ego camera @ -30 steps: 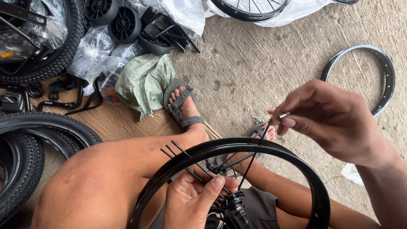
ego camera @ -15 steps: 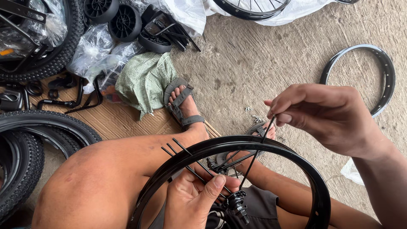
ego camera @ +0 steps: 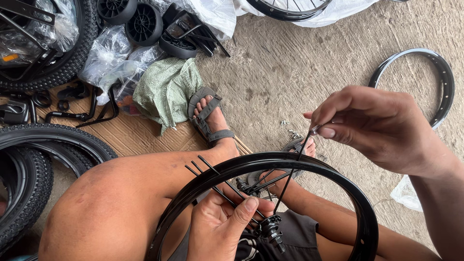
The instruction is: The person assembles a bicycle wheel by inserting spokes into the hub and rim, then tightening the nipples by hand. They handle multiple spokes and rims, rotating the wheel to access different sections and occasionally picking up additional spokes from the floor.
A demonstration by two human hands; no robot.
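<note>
A black bicycle rim point(ego camera: 338, 175) rests over my lap, with a black hub point(ego camera: 271, 228) at its centre and several thin black spokes point(ego camera: 212, 170) fanning out from it. My left hand point(ego camera: 220, 227) grips the spokes and hub area from below, thumb pressed across the spokes. My right hand point(ego camera: 374, 126) is raised above the rim's far edge, its fingertips pinching the outer end of one spoke point(ego camera: 290, 179) that slants down to the hub.
My sandalled foot point(ego camera: 209, 116) lies on the concrete beside a green cloth point(ego camera: 164, 92). Knobby tyres point(ego camera: 29, 159) stack at the left. A bare silver rim point(ego camera: 435, 82) lies at the right. Small black wheels point(ego camera: 145, 21) and plastic bags point(ego camera: 104, 60) crowd the top left.
My right hand has shifted slightly left and nearer the rim, still pinching the spoke's end. The left hand and rim have stayed put.
</note>
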